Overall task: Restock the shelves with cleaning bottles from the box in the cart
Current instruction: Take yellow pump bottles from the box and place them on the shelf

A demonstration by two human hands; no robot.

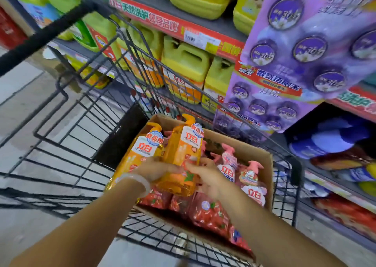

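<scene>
Two bare forearms, no sleeves visible, enter from the bottom of the frame; a pale translucent bangle [136, 180] circles the left wrist, centre frame.

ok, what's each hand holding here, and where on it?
Left hand grips the left orange bottle at mid-body. Right hand grips the right orange bottle around its lower body. Both bottles are lifted above the box.

Beyond the fingers [162, 166], the purple hanging packs [305, 49] blur; the left hand [154, 168] hides the orange bottles' [183, 157] middles.
</scene>
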